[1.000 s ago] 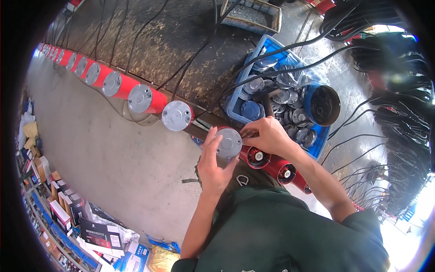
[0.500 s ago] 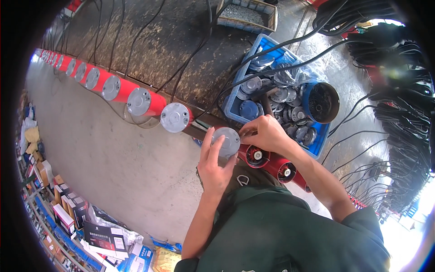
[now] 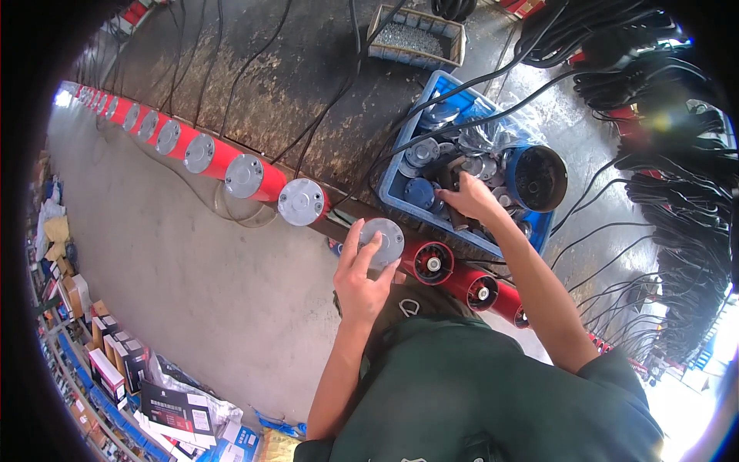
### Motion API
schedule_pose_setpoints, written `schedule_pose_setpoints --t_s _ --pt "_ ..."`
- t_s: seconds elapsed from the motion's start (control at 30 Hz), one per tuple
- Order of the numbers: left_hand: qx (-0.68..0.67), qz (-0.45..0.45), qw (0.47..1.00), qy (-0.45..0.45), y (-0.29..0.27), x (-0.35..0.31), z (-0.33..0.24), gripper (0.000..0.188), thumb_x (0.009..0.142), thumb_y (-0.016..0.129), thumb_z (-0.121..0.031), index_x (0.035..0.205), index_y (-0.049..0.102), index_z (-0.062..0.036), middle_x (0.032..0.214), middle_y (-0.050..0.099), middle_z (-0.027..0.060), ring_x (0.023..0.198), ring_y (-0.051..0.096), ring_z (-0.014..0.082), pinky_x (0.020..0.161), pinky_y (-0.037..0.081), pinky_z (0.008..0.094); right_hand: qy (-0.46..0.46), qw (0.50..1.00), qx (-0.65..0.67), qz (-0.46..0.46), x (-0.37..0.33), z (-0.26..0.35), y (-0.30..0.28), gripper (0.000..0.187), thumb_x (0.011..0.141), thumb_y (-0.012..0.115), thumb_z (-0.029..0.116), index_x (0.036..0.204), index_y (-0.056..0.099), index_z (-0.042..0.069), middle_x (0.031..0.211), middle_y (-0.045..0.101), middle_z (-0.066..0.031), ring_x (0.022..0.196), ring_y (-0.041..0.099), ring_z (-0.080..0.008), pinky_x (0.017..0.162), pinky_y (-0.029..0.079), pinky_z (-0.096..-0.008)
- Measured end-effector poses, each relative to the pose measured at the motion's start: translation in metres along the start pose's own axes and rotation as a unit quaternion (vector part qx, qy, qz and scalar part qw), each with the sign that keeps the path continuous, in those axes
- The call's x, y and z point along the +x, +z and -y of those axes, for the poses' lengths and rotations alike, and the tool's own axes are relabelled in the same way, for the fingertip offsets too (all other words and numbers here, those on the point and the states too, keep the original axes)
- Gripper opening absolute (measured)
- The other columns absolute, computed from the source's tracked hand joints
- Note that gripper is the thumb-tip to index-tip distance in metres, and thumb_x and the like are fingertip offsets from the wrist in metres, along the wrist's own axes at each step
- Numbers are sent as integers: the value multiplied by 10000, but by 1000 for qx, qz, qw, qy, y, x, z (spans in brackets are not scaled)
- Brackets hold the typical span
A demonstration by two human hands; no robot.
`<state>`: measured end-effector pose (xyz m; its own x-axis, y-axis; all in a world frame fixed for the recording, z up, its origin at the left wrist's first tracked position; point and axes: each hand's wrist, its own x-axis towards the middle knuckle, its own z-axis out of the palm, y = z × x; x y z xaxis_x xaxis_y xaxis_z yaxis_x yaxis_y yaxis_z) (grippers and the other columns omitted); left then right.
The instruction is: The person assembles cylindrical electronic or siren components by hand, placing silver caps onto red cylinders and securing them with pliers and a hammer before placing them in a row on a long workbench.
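Note:
My left hand [image 3: 363, 281] presses its fingers over a round silver metal end cap [image 3: 385, 237], seated at the end of a red cylinder in the row. Over at the blue crate [image 3: 400, 202], my right hand [image 3: 476, 200] closes around the brown handle of a hammer [image 3: 459, 221] lying on the parts. Its grip is partly hidden by the hand. Loose silver caps [image 3: 422, 152] and a blue disc [image 3: 419, 192] lie around it in the crate. Right of the capped cylinder, a red cylinder [image 3: 433, 263] shows its uncovered end with a pale shaft in the middle.
Capped red cylinders [image 3: 245, 176] run off to the far left along the bench edge. A round dark-lined pot [image 3: 536, 179] sits in the crate's right side. Black cables [image 3: 327, 108] cross the worktop, with a tray of small metal parts [image 3: 419, 38] beyond. Boxes [image 3: 177, 408] lie at lower left.
My right hand has left the cap's edge and reached forward and right into the crate, onto the hammer. My left hand stays on the cap.

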<state>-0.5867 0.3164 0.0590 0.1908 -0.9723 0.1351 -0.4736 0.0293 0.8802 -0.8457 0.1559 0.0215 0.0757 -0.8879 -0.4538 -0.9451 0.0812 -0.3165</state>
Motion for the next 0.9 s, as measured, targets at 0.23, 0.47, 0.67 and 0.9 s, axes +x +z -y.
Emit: schedule_pose_setpoints --t_s 0.23,0.47,0.67,0.9 --pt "-33 -36 997 53 7 4 11 857 700 978 -141 1442 569 -9 1528 566 211 1330 621 380 1093 536 443 -4 996 82 -46 -36 7 -25 412 925 721 271 1174 630 -44 829 690 -184 717 670 -314 654 519 -464" --pt "-137 -108 984 19 40 -5 38 1033 672 1015 -266 1499 461 9 1458 577 209 1309 604 373 1107 499 440 -74 961 264 -30 -164 64 -48 256 1051 686 257 1017 610 16 716 606 -71 611 521 -164 582 450 -400" --pt "-129 -136 981 47 46 -4 42 912 684 958 -153 1466 508 -25 1380 602 204 1219 643 378 1039 529 450 -188 977 89 -48 -177 90 -26 246 970 744 231 1071 681 15 741 661 -223 686 666 -439 596 496 -478" --pt "-159 -141 977 34 48 -8 44 923 662 978 -163 1449 517 -22 1395 598 196 1270 589 400 1083 480 474 -192 981 25 -13 -171 94 -22 243 986 729 230 1086 674 16 704 648 -221 657 667 -422 591 495 -483"
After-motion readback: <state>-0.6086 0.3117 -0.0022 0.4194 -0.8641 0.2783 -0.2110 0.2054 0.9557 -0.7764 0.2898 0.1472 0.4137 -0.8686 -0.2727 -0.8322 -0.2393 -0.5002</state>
